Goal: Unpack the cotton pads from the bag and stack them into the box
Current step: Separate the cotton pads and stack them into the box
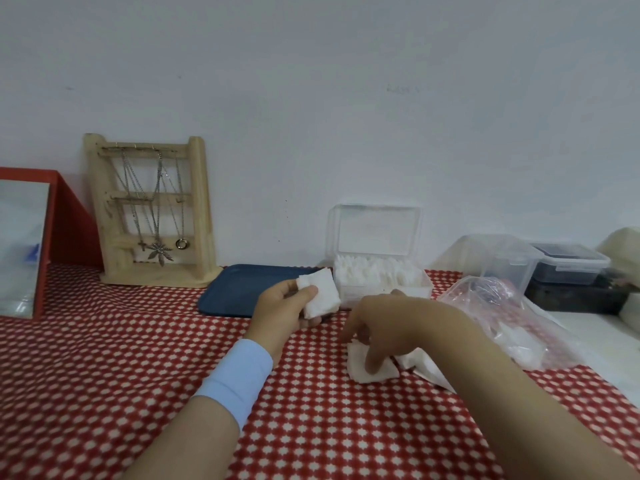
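Observation:
My left hand (280,313) holds a small stack of white square cotton pads (320,294) between thumb and fingers, just left of the box. The clear plastic box (381,278) stands open against the wall, its lid upright, with many pads packed inside. My right hand (384,327) reaches down with curled fingers onto loose cotton pads (360,370) lying on the red checked cloth. The clear plastic bag (502,313) lies crumpled to the right of that hand, with some white pads still visible inside.
A dark blue tray (235,289) lies left of the box. A wooden jewellery stand (152,209) with necklaces and a red-framed mirror (24,244) stand at the left. Clear and dark lidded containers (568,268) sit at the back right.

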`<state>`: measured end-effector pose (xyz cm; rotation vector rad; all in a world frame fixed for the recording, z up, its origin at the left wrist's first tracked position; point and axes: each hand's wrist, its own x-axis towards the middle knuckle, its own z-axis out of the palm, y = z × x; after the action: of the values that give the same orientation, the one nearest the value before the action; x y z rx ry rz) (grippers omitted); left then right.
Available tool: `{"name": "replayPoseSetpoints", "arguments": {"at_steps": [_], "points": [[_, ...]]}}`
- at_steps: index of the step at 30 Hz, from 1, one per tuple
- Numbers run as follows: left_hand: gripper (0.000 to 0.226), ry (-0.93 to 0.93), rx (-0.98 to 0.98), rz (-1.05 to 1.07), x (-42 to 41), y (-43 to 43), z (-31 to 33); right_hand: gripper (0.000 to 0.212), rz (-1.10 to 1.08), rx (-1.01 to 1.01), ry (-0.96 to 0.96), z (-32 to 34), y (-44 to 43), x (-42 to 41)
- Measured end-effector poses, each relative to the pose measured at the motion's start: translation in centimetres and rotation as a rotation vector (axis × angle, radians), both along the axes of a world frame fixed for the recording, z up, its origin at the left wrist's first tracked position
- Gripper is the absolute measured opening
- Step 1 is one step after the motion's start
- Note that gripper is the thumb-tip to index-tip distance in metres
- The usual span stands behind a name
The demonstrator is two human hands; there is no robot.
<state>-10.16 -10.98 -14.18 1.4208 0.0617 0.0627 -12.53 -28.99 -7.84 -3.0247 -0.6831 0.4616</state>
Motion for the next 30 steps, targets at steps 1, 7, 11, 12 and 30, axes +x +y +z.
{"name": "replayPoseSetpoints", "arguments": {"at_steps": [1, 7, 11, 12, 30], "points": [[0.008, 0.012, -0.008, -0.007, 0.0, 0.0, 0.0, 0.052, -0.007, -0.009, -0.001, -0.1, 0.1, -0.1], [0.014, 0.070, -0.088, -0.041, -0.3, 0.2, 0.2, 0.015, -0.058, 0.483, -0.075, 1.2, -0.8, 0.4], [0.010, 0.075, -0.088, -0.077, -0.6, -0.1, 0.4, 0.014, -0.234, 0.992, 0.006, 1.7, -1.0, 0.3], [0.012, 0.072, -0.091, -0.097, -0.6, -0.2, 0.4, 0.015, -0.273, 1.029, 0.008, 1.5, -0.9, 0.4], [0.030, 0.076, -0.234, -0.266, -1.5, -1.1, 1.3, 0.028, -0.539, 1.062, -0.164, -0.4, 0.4, 1.5]]}}
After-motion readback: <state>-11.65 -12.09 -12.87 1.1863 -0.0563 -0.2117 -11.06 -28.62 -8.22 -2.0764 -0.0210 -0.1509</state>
